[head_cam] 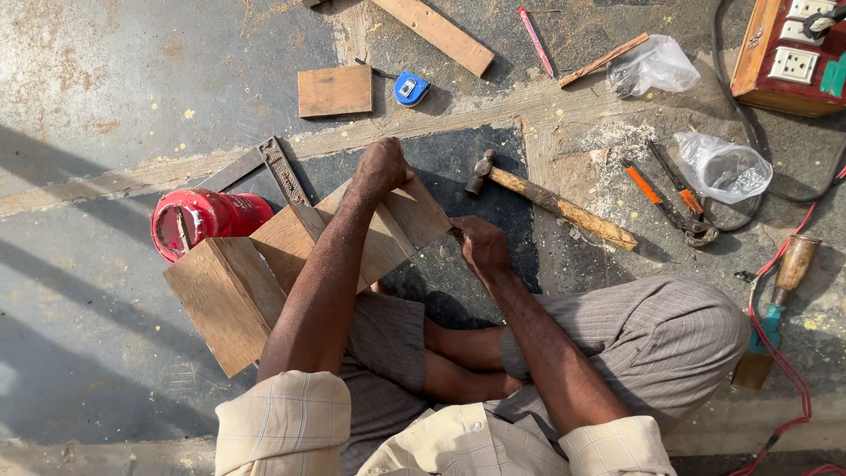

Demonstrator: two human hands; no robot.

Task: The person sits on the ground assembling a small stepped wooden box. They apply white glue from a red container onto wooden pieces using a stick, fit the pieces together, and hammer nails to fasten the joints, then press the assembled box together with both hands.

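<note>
A wooden box-like frame point(264, 273) made of joined boards rests on the floor in front of my folded legs. My left hand point(382, 167) grips the top edge of its far board. At the board's right edge, my right hand point(478, 247) has its fingers pinched together; whether something small is between them I cannot tell. A hammer point(551, 201) with a wooden handle lies just beyond my right hand.
A red glue tin point(204, 219) and a metal try square point(269, 167) lie left of the frame. A small board point(335, 91), blue tape measure point(411, 89), pincers point(679, 198), plastic bags point(723, 167), a wood-handled tool point(793, 264) and a socket box point(793, 53) lie around.
</note>
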